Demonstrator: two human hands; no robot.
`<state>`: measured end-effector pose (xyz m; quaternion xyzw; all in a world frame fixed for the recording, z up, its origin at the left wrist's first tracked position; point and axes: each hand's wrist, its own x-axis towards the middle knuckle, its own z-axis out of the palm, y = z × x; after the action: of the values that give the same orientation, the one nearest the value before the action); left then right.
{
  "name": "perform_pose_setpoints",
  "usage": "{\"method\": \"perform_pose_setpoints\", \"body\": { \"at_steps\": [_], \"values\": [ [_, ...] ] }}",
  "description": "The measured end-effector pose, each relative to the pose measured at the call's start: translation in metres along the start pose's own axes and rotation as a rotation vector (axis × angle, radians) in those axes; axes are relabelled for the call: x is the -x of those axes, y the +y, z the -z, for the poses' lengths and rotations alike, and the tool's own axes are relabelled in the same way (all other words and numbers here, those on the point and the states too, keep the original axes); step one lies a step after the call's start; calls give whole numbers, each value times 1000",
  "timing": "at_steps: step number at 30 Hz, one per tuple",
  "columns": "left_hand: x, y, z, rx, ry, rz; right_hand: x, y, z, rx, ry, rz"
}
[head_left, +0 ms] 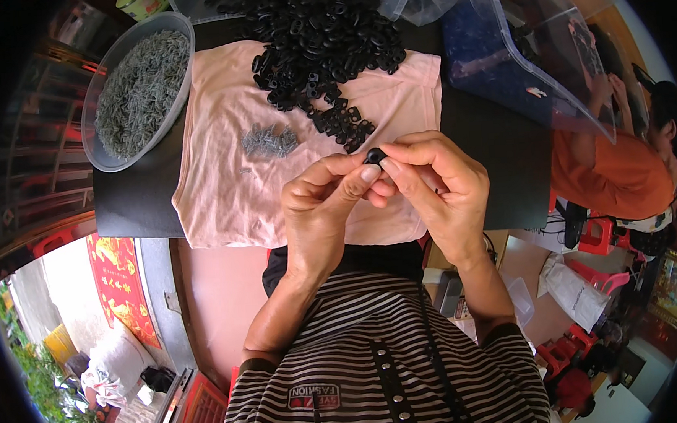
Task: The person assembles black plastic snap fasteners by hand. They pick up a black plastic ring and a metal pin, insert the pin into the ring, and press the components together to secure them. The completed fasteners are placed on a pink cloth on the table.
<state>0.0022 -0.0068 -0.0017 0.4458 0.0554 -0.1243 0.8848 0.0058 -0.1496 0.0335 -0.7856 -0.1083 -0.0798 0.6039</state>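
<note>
Between both hands, over the front of a pink cloth (218, 103), is a small rounded black plastic part (375, 156). My left hand (324, 193) pinches it from the left with thumb and index finger. From the right, the fingertips of my right hand (440, 183) close on the same part. Whether a small spring is in it is hidden by my fingers. Just beyond my hands lies a large heap of similar black plastic parts (314, 44), with a few spilling toward me. A little pile of grey metal springs (270, 141) rests on the cloth, left of the parts.
A clear round tub (89, 121) full of grey springs stands at the left. Clear plastic bins (492, 65) are at the far right of the black table (497, 172). Beyond the table's right side, another person in an orange top (612, 174) sits near red stools (596, 232).
</note>
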Motion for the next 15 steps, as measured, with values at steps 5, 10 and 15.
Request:
{"method": "perform_pose_setpoints", "body": {
  "at_steps": [5, 10, 15],
  "values": [
    [0, 6, -7, 49, -24, -28, 0, 4, 1, 47, 33, 96],
    [2, 9, -4, 61, 7, -14, 0, -4, -3, 219, 29, 169],
    [0, 4, -6, 78, -29, -4, -2, -6, 3, 256, 41, 147]
  ]
}}
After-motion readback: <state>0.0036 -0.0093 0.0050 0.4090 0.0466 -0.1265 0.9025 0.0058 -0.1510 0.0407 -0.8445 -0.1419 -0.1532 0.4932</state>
